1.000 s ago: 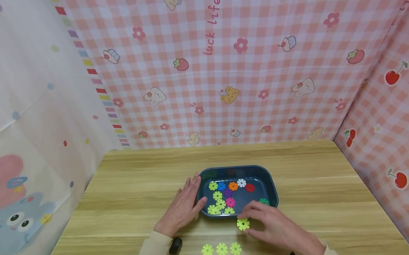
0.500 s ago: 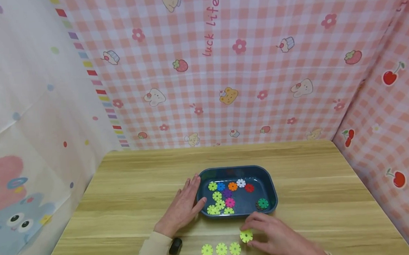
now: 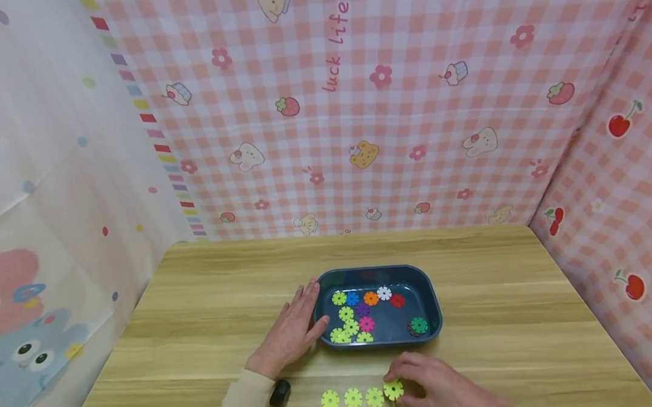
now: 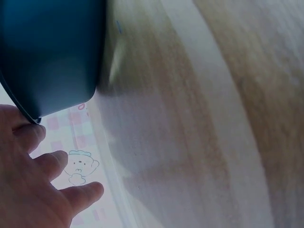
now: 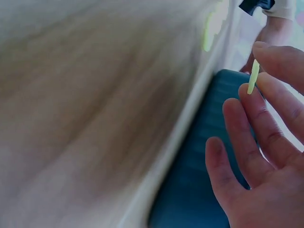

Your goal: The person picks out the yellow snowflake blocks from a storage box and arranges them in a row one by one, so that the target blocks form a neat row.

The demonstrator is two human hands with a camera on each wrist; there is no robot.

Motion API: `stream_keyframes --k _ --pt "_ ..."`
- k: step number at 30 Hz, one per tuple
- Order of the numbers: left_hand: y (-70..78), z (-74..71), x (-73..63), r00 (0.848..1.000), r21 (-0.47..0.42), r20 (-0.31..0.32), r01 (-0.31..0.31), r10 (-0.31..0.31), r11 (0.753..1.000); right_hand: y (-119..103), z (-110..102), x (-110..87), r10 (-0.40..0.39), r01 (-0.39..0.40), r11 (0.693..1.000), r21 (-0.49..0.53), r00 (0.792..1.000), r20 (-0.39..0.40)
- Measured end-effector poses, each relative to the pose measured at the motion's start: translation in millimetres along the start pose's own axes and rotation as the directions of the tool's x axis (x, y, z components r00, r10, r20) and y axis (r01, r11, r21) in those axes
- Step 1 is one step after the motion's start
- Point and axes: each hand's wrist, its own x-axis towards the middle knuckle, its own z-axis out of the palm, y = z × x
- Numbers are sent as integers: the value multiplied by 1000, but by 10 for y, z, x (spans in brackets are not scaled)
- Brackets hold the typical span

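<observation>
My right hand (image 3: 434,384) pinches a yellow-green notched plastic disc (image 3: 393,390) between thumb and fingers, close over the table at the right end of a row. That row holds three like discs (image 3: 353,399) lying flat. In the right wrist view the pinched disc (image 5: 253,77) shows edge-on at the fingertips. My left hand (image 3: 289,332) rests with straight fingers against the left side of a dark blue tray (image 3: 378,343). In the left wrist view the fingers (image 4: 51,164) are spread, the uppermost right at the rim of the tray (image 4: 52,52).
Inside the tray lie several yellow-green discs plus a blue disc (image 3: 352,299), an orange disc (image 3: 371,298), a white disc (image 3: 384,293), a red disc (image 3: 397,300), a pink disc (image 3: 366,324) and a green disc (image 3: 419,326). Patterned cloth (image 3: 322,125) stands behind the wooden table (image 3: 225,281).
My right hand has carried the pinched disc from the tray's front rim toward me, down to the right end of the row. The left hand stays at the tray.
</observation>
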Motion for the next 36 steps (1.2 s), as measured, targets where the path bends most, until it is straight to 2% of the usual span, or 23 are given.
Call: stream_keyframes --k 11,17,26,36 --pt "-8 10 3 1000 -7 -1 -3 3 1000 95 21 35 70 -70 998 0 996 52" --pt "-15 17 0 1000 -3 -9 -11 11 1000 139 37 66 68 -66 997 -33 995 69" --pt "-29 27 1 1000 -2 -14 -13 13 1000 166 59 78 35 -31 995 -90 998 52" --pt "-36 27 5 1000 -16 -7 -9 9 1000 167 42 68 60 -57 998 -36 996 68"
